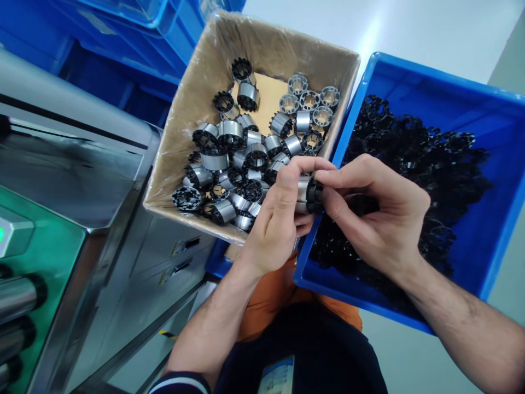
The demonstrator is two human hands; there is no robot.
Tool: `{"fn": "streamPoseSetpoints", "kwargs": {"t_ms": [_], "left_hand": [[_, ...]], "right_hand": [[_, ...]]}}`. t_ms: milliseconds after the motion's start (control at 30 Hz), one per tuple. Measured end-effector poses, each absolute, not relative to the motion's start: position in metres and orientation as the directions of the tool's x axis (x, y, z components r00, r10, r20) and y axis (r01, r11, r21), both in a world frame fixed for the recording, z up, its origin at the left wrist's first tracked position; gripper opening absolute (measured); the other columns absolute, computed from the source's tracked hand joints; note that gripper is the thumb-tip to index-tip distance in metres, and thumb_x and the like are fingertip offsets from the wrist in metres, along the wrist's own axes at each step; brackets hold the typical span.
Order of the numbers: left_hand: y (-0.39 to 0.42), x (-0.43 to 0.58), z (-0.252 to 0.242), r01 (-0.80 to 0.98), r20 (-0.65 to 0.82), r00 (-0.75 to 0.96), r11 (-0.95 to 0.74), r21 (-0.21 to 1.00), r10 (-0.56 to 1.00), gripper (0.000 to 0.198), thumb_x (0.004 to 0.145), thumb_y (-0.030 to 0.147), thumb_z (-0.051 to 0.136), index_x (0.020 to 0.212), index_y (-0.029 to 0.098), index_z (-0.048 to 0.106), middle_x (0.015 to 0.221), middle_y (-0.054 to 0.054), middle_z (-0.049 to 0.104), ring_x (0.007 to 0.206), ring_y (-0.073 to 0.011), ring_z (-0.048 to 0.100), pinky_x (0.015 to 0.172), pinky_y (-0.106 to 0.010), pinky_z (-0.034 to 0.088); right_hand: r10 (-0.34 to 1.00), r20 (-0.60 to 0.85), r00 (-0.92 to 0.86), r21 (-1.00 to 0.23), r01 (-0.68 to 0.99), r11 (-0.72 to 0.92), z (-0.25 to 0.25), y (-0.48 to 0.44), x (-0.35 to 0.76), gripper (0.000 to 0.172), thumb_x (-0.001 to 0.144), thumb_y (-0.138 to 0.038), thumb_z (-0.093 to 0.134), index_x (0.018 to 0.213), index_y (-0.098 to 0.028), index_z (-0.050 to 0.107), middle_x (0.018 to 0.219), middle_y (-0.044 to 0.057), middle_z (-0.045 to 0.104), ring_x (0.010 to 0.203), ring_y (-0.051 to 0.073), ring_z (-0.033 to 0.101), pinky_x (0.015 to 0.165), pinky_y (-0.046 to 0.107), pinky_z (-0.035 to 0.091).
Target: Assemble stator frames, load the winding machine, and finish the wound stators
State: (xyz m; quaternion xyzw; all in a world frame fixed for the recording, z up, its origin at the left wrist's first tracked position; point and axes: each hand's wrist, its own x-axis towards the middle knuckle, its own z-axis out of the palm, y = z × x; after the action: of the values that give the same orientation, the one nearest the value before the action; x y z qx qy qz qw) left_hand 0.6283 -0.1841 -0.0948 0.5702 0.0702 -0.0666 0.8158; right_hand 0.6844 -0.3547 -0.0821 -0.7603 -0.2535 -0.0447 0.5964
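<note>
My left hand (279, 213) is closed around a silver metal cylinder (302, 192), held between the cardboard box and the blue bin. My right hand (377, 210) pinches a black toothed plastic ring (315, 195) against the end of that cylinder. The cardboard box (180, 137), lined with clear plastic, holds several silver cylinders with black toothed caps (229, 164). The blue bin (504, 219) on the right is filled with loose black rings (426, 158).
A grey metal machine (74, 180) with a green-lit panel stands on the left. Stacked blue crates (123, 38) sit at the top left. My orange and dark clothing (295, 328) shows below the hands. Pale floor lies behind the bins.
</note>
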Motion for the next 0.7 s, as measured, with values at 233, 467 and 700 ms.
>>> {"fn": "streamPoseSetpoints", "kwargs": {"t_ms": [233,467,700], "left_hand": [[-0.18,0.622,-0.099,0.216,-0.194,0.976,0.348,0.912,-0.096,0.076,0.118,0.097,0.045,0.149,0.037,0.078,0.082,0.001,0.057,0.053,-0.0097,0.037,0.041,-0.025,0.029],[-0.179,0.624,-0.096,0.179,-0.137,0.982,0.388,0.904,-0.131,0.061,0.121,0.084,0.06,0.146,0.031,0.077,0.098,-0.003,0.082,0.07,-0.0214,0.08,0.055,-0.034,0.059],[-0.179,0.634,-0.096,0.055,-0.056,0.998,0.233,0.971,-0.002,0.055,0.097,0.064,0.107,0.107,0.026,0.069,0.087,0.004,0.081,0.053,-0.0111,0.067,0.047,-0.024,0.047]], "right_hand": [[0.317,0.493,0.81,-0.791,0.569,-0.223,-0.083,-0.353,0.678,0.028,0.112,-0.015,0.082,0.12,-0.039,0.092,0.102,0.003,0.083,0.086,0.023,0.077,0.071,0.041,0.068],[0.352,0.389,0.852,-0.827,0.491,-0.273,-0.072,-0.356,0.684,0.021,0.115,-0.022,0.081,0.124,-0.037,0.093,0.093,0.0,0.076,0.074,0.017,0.064,0.065,0.035,0.062],[0.317,0.135,0.939,-0.97,0.19,-0.15,-0.067,-0.369,0.688,0.04,0.13,-0.055,0.047,0.147,-0.039,0.08,0.093,0.003,0.068,0.069,0.022,0.068,0.058,0.037,0.064]]}}
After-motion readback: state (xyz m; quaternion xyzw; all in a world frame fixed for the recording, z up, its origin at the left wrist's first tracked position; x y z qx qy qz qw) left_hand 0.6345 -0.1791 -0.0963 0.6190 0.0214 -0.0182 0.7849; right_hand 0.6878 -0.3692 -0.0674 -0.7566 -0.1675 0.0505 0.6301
